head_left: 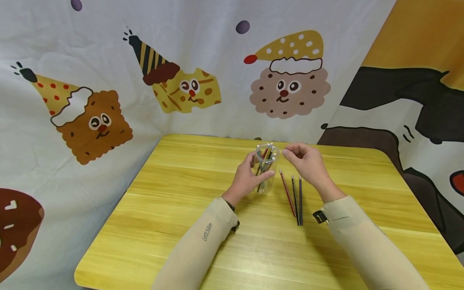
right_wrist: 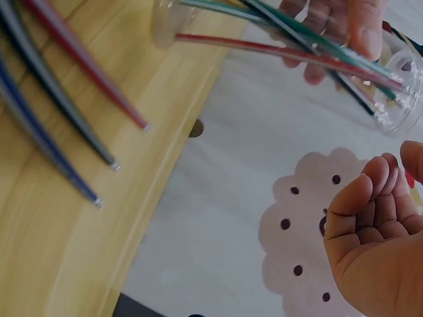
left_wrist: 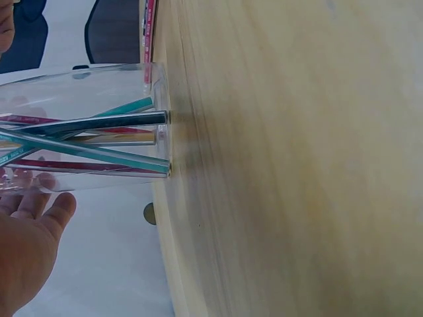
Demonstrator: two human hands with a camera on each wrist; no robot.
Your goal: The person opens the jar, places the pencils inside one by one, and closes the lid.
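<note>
Nearest of all, a beige left sleeve (head_left: 206,237) is crossing the lower middle of the frame, and the left hand (head_left: 246,177) above it is gripping a transparent jar (head_left: 270,184) just right of centre, thumb in front. Pencils (head_left: 267,154) are leaning inside at crossed angles. To the right, a red pencil (head_left: 288,194), a black pencil (head_left: 295,201) and a blue pencil (head_left: 300,201) are lying on the table. Farther right, the right hand (head_left: 308,163) is hovering beside the jar's rim, fingers loosely bent, thumb apart, seemingly holding nothing. Working well here probably means steadying the jar low and upright, and approaching its mouth from above without knocking the pencil tips. Behind, the table's far edge is running fairly near; yellow wood-grain tabletop (head_left: 174,193) is spreading left, probably giving the jar room for shifting.
</note>
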